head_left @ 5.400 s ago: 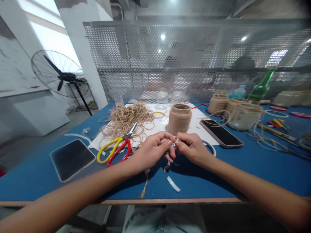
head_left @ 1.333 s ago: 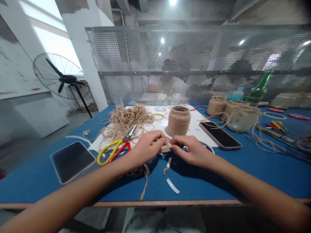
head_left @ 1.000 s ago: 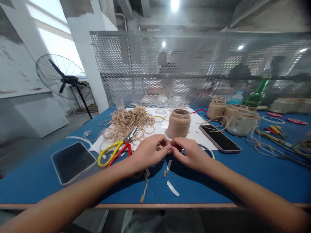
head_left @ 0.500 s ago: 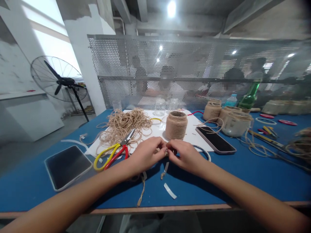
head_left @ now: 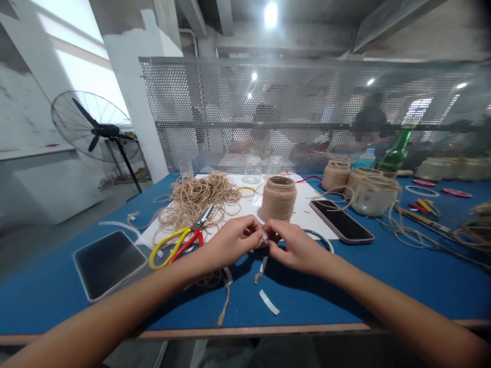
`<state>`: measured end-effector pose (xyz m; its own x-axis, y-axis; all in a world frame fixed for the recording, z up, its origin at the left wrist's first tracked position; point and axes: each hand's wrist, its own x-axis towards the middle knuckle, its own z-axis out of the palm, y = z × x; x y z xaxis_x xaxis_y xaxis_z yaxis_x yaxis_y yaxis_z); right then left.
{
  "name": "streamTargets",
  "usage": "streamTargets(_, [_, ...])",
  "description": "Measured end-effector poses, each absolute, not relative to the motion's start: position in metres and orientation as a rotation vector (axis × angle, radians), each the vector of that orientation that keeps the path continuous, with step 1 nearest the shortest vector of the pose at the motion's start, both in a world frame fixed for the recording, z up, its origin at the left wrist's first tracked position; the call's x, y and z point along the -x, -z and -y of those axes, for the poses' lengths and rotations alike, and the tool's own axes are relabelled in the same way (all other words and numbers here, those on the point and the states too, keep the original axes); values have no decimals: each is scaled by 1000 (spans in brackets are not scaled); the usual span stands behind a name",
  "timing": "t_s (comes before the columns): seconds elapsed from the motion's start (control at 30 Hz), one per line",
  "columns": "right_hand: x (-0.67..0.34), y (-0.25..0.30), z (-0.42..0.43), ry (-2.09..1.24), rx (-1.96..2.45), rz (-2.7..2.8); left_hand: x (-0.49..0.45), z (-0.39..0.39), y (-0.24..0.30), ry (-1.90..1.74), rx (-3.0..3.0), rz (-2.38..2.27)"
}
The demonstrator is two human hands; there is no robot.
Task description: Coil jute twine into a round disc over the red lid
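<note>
Blue worktop (head_left: pixel 326 301), mesh (head_left: pixel 176 97) behind. On the jar's (head_left: pixel 279 200) near side your left hand (head_left: pixel 236 238) and right hand (head_left: pixel 293 245) meet, both grips pinching a twine piece (head_left: pixel 259 245) with a white bit (head_left: pixel 264 236). Step looks like fixing that bit; next calls for steady fingertip pressure.

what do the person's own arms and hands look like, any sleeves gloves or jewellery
The left hand and right hand wear no gloves. Both the left forearm and right forearm are bare, with no sleeve in view. No watch, bracelet or ring shows.
</note>
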<state>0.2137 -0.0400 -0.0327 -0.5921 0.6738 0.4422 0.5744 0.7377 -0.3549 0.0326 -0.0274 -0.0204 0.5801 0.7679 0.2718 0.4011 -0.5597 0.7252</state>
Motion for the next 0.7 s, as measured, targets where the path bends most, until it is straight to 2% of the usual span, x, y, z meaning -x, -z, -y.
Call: streamTargets(0.7, [-213, 33, 41, -365, 928, 2322, -28, 30, 13, -835, -2141, -990])
